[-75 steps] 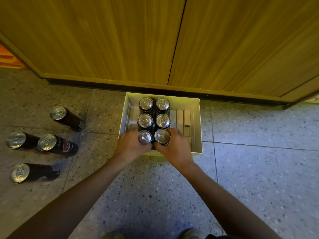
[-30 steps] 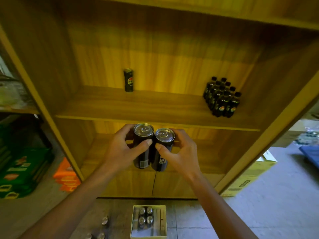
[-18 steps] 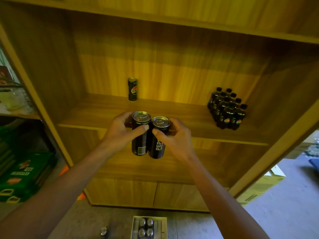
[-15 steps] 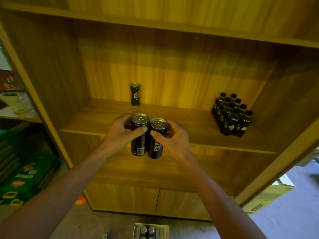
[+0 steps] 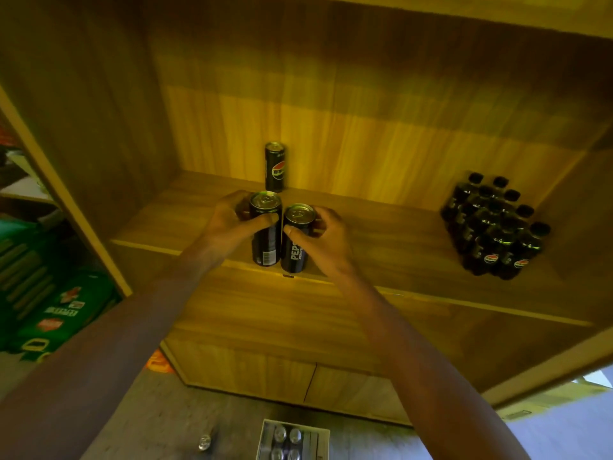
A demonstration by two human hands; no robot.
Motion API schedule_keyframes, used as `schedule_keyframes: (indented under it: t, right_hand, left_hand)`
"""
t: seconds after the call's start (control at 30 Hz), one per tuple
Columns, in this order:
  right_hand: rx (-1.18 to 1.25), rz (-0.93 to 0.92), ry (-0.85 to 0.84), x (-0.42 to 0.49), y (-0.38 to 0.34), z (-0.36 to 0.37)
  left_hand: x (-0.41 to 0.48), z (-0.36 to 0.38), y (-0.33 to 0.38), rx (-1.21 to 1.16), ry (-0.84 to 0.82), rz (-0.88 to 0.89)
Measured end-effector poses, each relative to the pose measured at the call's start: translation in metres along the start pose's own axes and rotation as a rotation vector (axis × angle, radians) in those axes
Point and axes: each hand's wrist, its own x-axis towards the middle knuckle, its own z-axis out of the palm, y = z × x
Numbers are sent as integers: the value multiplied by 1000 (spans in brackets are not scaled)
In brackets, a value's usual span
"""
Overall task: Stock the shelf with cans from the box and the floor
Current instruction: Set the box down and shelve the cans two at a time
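Left hand (image 5: 232, 224) and right hand (image 5: 323, 237) each clamp a can, left can (image 5: 265, 227), right can (image 5: 297, 239), at shelf (image 5: 381, 247) front edge mid-frame; open board between lone can (image 5: 275, 167) and bottles (image 5: 494, 224).

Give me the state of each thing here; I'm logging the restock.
Left hand: gripping the left can, upright.
Right hand: gripping the right can, upright.
Shelf can: standing at the back.
Bottle pack: on the shelf, right.
Box: open, cans inside.

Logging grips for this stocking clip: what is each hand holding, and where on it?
Each hand holds one black can by its upper side: left hand the left can, right hand the right can.
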Motion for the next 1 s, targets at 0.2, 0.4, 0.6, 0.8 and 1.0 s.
schedule_keyframes:
  t: [0.2, 0.4, 0.6, 0.8, 1.0]
  right_hand:
    - [-7, 34, 1, 21, 16, 23]
    - [3, 66, 30, 39, 27, 41]
    - [26, 89, 29, 56, 33, 55]
    - [16, 45, 36, 61, 42, 60]
    - [67, 133, -146, 48, 65, 49]
  left_hand:
    - [35, -14, -28, -15, -26, -16]
    - [62, -22, -48, 10, -70, 21]
    - [85, -29, -70, 6, -85, 8]
    - [91, -29, -85, -25, -38, 19]
    - [93, -49, -101, 28, -224, 7]
